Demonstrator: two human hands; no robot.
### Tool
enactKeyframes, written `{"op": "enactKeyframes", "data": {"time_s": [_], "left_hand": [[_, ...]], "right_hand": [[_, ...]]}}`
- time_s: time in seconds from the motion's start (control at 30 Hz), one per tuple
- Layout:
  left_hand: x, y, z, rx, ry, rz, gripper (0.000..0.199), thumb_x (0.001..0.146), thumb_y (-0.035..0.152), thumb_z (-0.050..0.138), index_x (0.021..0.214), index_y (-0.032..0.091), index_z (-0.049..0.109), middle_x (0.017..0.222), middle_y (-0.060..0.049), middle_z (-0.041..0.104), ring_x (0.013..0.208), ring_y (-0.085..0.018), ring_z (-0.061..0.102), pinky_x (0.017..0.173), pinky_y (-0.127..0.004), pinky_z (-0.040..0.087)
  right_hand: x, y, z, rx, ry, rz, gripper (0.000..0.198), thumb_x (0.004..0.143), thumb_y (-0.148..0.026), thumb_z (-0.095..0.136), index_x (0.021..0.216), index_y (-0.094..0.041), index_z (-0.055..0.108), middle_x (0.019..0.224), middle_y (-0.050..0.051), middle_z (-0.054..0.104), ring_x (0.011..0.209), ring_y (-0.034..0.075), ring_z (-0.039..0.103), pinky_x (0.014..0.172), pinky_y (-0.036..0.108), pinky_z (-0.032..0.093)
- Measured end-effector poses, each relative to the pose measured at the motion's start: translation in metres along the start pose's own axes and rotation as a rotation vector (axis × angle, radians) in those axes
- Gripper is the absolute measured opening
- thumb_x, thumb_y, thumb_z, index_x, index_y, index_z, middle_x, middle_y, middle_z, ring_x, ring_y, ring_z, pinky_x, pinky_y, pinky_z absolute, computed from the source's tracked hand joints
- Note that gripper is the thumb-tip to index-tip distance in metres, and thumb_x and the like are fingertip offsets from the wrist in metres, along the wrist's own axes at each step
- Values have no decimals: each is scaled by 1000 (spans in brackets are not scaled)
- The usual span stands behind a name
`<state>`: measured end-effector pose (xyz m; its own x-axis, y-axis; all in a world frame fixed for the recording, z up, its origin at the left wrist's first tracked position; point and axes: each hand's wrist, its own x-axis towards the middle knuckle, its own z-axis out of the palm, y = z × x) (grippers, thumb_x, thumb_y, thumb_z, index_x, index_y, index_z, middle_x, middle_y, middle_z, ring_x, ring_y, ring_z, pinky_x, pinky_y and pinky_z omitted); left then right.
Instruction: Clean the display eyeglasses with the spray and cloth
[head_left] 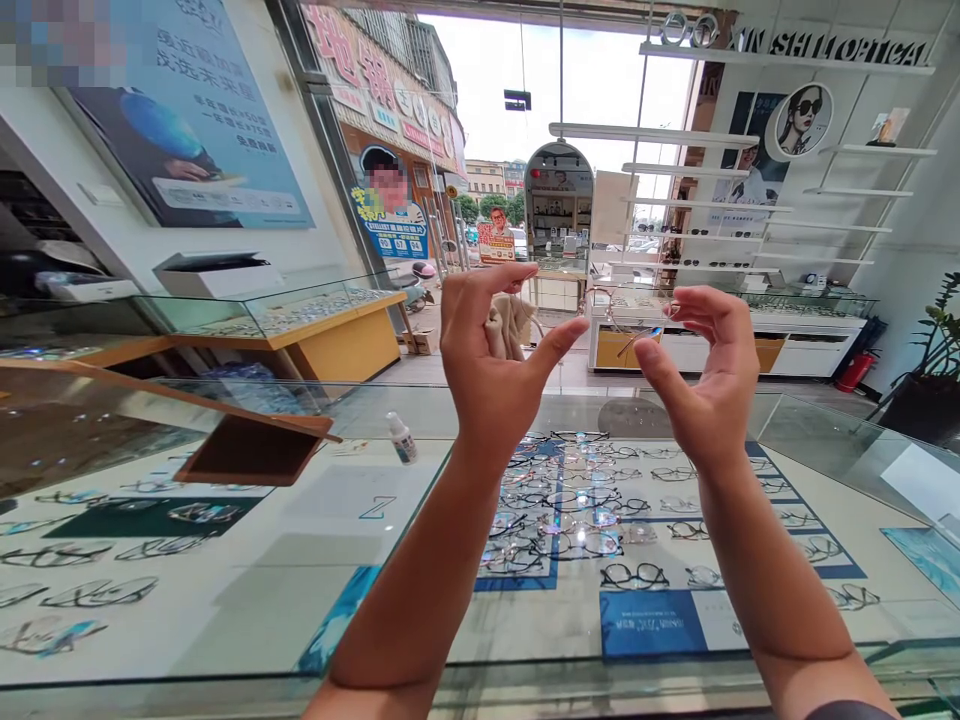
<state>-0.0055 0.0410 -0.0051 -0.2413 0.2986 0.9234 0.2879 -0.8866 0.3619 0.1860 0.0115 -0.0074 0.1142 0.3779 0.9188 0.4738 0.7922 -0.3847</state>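
Note:
A pair of thin-rimmed eyeglasses (609, 308) is raised above the glass counter, between my two hands. My left hand (491, 370) curls at its left side, thumb and forefinger spaced apart around its edge; the exact contact is hard to see. A bunched beige cloth (508, 325) shows inside the curve of that hand. On the other side, my right hand (709, 375) has bent fingers and thumb at the eyeglasses' right end, where a bluish glint shows. Rows of spectacle frames (581, 500) lie in the counter below my forearms.
The glass display counter (375, 670) spans the foreground. On its left are a brown tray (251, 450) and a small spray bottle (401, 438). An arched mirror (559, 210) stands beyond, near white shelves (697, 170). A fire extinguisher (856, 370) and a potted plant (930, 370) are at right.

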Motion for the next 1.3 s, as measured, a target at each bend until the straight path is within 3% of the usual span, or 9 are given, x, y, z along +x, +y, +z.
{"op": "enactKeyframes", "data": {"time_s": [0.23,0.6,0.83,0.97,1.13,1.3], "left_hand": [[-3,3,0,13,11,-12,49,80,48,93,119,30,70,119,-4,66,123,-27,62,104,-40,55],[5,22,-20,-64,-139,-153,49,78,44,95,119,27,76,116,-5,73,125,-28,65,102,-38,59],[1,29,-22,-134,-80,-216,39,76,28,97,110,27,78,112,-5,79,127,-30,67,91,-37,64],[-1,26,-21,8,-49,-168,38,76,28,96,110,28,79,115,-5,80,123,-28,70,92,-38,64],[-1,23,-18,246,-44,-67,38,78,40,95,111,30,79,115,-4,81,115,-27,74,93,-38,64],[-4,24,-11,292,-23,10,36,82,44,92,111,30,78,110,-5,80,112,-26,75,90,-38,63]], "right_hand": [[-2,-7,-3,-11,6,11,36,92,-44,77,124,-30,67,123,8,66,123,30,60,108,49,51],[0,-14,-10,-116,20,4,33,95,-45,74,124,-31,68,118,7,69,115,29,64,101,47,54],[-3,-24,-15,-200,3,-46,30,96,-41,73,124,-31,72,117,7,71,115,31,64,103,51,53],[-4,-21,-15,-259,13,-71,31,98,-39,71,127,-31,75,120,8,72,115,31,65,105,52,52],[-4,-10,-12,-332,33,-124,38,98,-41,71,134,-30,73,120,8,74,114,31,66,102,54,53],[-3,-8,-13,-323,65,-140,40,98,-41,70,137,-30,71,126,9,74,114,31,67,102,56,54]]}}
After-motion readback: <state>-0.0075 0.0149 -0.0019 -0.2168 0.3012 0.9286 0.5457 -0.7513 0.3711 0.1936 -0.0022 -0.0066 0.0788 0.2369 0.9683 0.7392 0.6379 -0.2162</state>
